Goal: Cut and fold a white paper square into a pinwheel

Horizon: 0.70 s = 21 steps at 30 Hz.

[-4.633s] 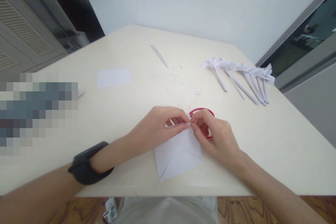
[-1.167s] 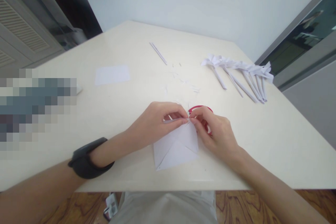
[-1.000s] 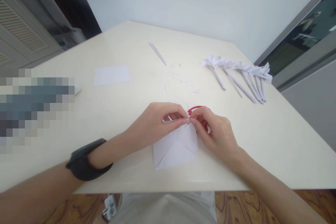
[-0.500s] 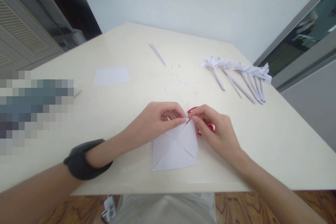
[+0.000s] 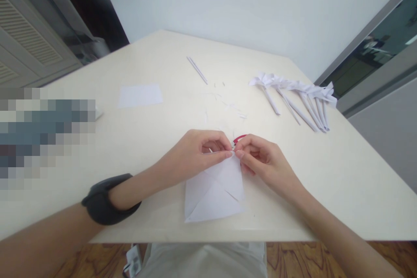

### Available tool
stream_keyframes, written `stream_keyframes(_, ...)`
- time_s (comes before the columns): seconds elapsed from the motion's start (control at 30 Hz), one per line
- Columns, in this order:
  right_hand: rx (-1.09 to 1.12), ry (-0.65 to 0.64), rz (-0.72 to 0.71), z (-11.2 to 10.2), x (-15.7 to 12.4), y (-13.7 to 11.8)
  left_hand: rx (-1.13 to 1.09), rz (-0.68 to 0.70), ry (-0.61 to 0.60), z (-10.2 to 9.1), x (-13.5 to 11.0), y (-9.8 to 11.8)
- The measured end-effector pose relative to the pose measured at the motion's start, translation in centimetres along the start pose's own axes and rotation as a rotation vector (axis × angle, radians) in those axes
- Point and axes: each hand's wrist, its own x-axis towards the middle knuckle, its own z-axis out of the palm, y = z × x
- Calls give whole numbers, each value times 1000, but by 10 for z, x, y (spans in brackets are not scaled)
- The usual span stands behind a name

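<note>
A folded white paper square (image 5: 213,191) with diagonal creases lies near the table's front edge. My left hand (image 5: 192,154) pinches its far corner between thumb and forefinger. My right hand (image 5: 262,160) pinches the same corner from the right, fingertips almost touching the left ones. Just behind the right fingers a red-handled pair of scissors (image 5: 239,138) peeks out, mostly hidden. A black band sits on my left wrist (image 5: 109,200).
Several folded white paper pieces with long stems (image 5: 298,97) lie in a row at the right. A flat white paper sheet (image 5: 140,95) lies at the left, a thin paper stick (image 5: 197,69) farther back, and small paper scraps (image 5: 228,106) are strewn mid-table. The cream table (image 5: 342,173) ends close in front.
The paper has turned a little and shifted toward the front edge. My right hand has closed in over the scissors, hiding more of the red handle. Both hands keep their pinch on the corner.
</note>
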Motion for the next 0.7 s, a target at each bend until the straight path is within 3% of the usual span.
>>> stream_keyframes(0.7, 74, -16, 39, -1, 2, 1, 54, 12, 10, 0, 0, 0)
